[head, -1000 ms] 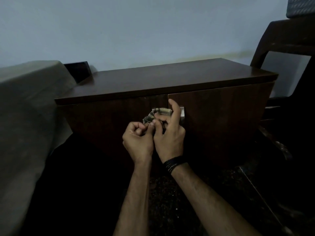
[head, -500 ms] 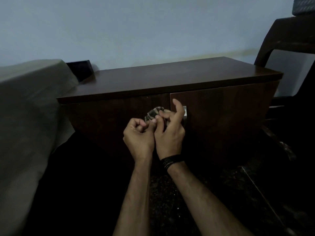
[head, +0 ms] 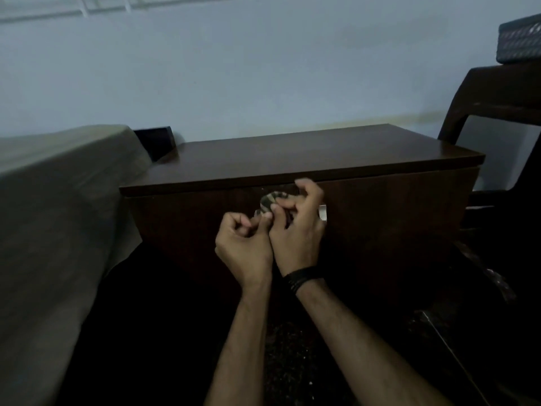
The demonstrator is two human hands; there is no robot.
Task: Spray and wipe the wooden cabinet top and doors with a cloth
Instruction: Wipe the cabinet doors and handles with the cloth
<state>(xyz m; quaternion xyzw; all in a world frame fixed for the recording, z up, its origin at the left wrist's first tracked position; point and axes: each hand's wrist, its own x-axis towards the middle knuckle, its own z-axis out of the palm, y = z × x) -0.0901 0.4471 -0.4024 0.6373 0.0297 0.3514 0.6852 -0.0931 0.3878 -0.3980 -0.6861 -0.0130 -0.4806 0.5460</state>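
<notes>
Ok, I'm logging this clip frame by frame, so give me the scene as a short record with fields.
setting: dim room, pale wall
cabinet: dark wood, top bare, doors shut
handle: metal, partly hidden behind right hand
cloth: striped, bunched, held in front of the doors
left hand: pinching the cloth's lower edge
right hand: gripping the cloth
wristband: black, right wrist
spray bottle: not in view

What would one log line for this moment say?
both hands bunching cloth | left hand, right hand before cabinet doors | top bare | wiping not underway
</notes>
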